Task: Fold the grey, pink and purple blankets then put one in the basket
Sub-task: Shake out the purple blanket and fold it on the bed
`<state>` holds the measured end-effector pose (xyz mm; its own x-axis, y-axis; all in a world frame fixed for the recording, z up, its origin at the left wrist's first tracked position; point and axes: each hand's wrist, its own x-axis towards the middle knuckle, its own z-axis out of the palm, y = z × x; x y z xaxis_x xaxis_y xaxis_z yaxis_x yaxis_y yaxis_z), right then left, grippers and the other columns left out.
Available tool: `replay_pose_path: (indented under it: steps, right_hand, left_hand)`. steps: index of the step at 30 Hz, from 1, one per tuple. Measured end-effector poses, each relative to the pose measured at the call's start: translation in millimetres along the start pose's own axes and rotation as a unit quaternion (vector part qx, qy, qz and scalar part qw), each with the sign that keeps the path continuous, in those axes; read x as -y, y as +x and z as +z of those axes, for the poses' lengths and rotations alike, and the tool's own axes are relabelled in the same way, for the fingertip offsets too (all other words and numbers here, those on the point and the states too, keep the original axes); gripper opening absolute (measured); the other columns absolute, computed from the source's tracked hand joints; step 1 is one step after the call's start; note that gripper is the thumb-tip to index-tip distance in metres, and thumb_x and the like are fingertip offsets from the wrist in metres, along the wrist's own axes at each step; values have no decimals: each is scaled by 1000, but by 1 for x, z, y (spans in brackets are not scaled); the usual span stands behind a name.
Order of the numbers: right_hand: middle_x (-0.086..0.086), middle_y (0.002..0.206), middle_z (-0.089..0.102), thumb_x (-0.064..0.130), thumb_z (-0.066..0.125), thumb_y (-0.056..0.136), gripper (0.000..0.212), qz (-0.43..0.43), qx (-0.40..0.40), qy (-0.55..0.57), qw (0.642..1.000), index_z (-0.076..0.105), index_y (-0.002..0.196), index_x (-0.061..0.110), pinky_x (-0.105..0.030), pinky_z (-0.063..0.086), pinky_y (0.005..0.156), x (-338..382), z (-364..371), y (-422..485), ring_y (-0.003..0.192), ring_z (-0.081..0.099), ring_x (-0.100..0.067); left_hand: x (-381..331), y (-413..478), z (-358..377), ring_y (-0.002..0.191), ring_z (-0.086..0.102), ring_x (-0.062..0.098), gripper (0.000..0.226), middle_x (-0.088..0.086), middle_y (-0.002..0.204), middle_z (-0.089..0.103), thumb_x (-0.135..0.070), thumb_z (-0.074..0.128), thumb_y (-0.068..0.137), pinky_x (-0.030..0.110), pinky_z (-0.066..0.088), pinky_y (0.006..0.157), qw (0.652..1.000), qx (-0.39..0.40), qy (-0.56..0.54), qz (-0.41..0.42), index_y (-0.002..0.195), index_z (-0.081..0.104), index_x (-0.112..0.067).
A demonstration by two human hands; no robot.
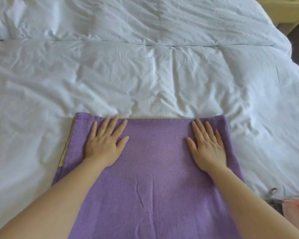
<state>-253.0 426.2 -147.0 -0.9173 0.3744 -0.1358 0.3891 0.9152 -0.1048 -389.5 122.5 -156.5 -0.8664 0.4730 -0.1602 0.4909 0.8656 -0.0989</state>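
Both hands, L (104, 146) & R (207, 145), spread flat on purple blanket (150, 187) on bed (145, 75): smoothing fold. Next: fold again, edges aligned.

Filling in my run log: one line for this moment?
purple blanket: on white duvet | left hand: flat on blanket | right hand: flat on blanket

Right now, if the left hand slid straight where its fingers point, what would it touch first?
Past the far edge of the purple blanket, the left hand would probably meet the white duvet; nothing else shows there.
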Motion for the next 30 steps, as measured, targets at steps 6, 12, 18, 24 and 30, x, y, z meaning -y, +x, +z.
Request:
replay_pose_path:
  steps: [6, 12, 18, 24, 30]
  right_hand:
    - [8, 160, -6, 63, 8, 91, 74, 133, 14, -4, 991, 4, 154, 24, -37, -8, 119, -11, -22, -32, 148, -9, -17]
    - [21, 156, -2, 66, 11, 90, 67, -19, 51, 65, 996, 5, 150, 35, -28, -6, 117, 49, -1, -139, 147, -4, -12]
    - [10, 159, 14, 64, 4, 90, 74, 98, 42, -8, 994, 16, 152, 25, -37, 10, 118, -10, -7, -182, 148, 10, -19]
    - [7, 155, 17, 59, 16, 87, 70, 52, 44, 51, 996, 23, 148, 25, -40, 13, 116, 19, -8, -238, 145, 12, -20]
    - [13, 159, -1, 53, 23, 97, 64, 124, 64, 8, 990, -1, 152, 28, -32, 3, 119, -20, 7, -289, 148, -2, -14]
  left_hand:
    - [17, -45, -28, 146, 17, 25, 65, 3, 158, 18, -54, 11, 93, 49, 4, 117, 998, -36, -15, -41, 149, 19, -23]
    - [-52, -153, -9, 146, 20, 20, 59, -3, 159, 19, -57, 19, 97, 50, 16, 114, 989, 6, -93, 115, 150, 22, -32]
    - [-5, -186, -13, 138, 37, 25, 62, 1, 151, 37, -54, 11, 97, 51, 24, 112, 998, 10, -51, 27, 143, 39, -26]
    - [2, -248, -3, 139, 36, 25, 58, 2, 152, 35, -54, 19, 97, 55, 22, 113, 998, 2, -67, 16, 144, 40, -27]
    - [21, -298, 6, 132, 44, 34, 56, 7, 147, 43, -47, 25, 95, 56, 30, 105, 992, -56, -90, -71, 140, 47, -21]
